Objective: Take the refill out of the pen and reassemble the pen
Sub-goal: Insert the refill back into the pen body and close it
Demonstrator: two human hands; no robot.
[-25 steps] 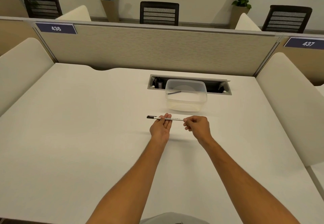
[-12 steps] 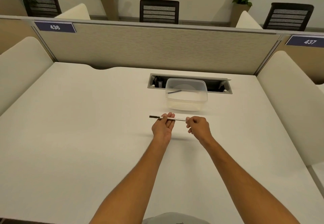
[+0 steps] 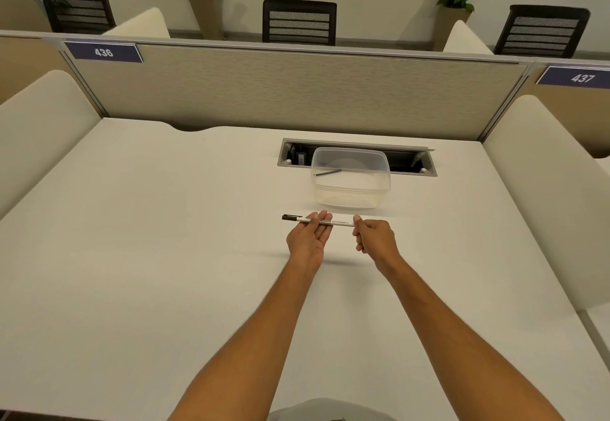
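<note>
Right now both bare hands hold a slim white marker-style pen with a black cap (image 3: 317,220) level above the plain white table (image 3: 165,239), near the middle of the view. Its capped end points toward 9 o'clock and its plain end toward 3 o'clock. The left hand (image 3: 308,239) is palm up, and its grip is a light pinch on the pen's middle, with the barrel lying across the fingertips. The right hand (image 3: 373,237) is curled, knuckles up, its grip pinched on the pen's plain end; the very tip is hidden by the fingers.

Toward 12 o'clock from the hands stands a clear rectangular plastic container (image 3: 351,189), near them but apart. Inside it lies a thin dark rod (image 3: 327,173); whether it is the refill cannot be told. Just behind the container, a grey-framed cable slot (image 3: 290,156) is sunk into the table. Further toward 12 o'clock runs a beige fabric divider panel (image 3: 290,90), with a blue plate reading 436 (image 3: 103,52) at 10 o'clock and another blue plate reading 437 (image 3: 581,77) at 2 o'clock
</note>
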